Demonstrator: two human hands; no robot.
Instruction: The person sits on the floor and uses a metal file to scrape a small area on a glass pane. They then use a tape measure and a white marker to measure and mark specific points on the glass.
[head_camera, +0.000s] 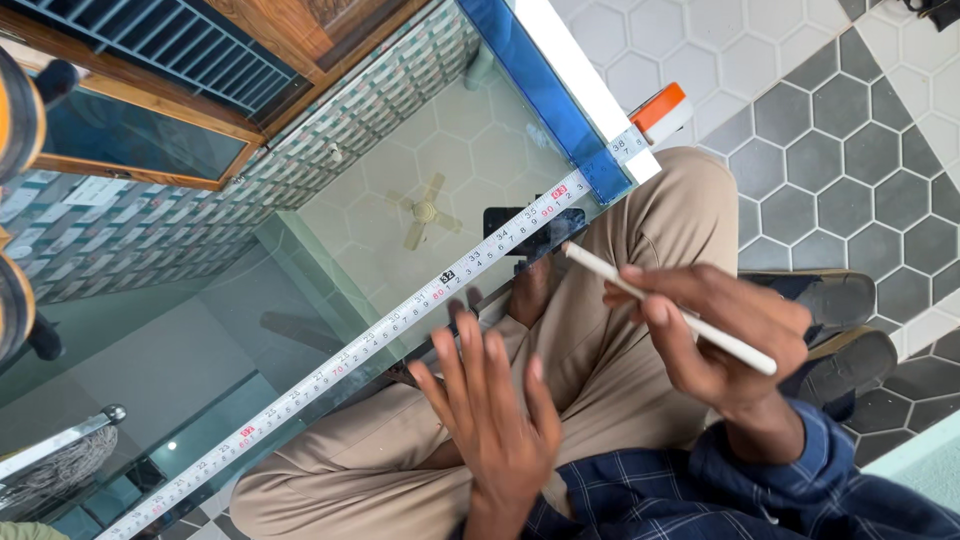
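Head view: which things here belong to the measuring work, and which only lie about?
In use:
- tape measure, stretched across the glass sheet
- white marker, in right hand
- left hand, flat on the glass

Lying about:
- broom
- shoes

A white marker (672, 309) lies tilted beside the extended tape measure (400, 323).

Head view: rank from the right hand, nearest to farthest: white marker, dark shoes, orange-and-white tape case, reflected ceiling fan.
From the right hand:
1. White marker: held in its fingers.
2. Dark shoes: just beyond it on the tiled floor, to its right.
3. Orange-and-white tape case: up past the knee, at the end of the blue edge strip.
4. Reflected ceiling fan: in the glass sheet, far up-left.
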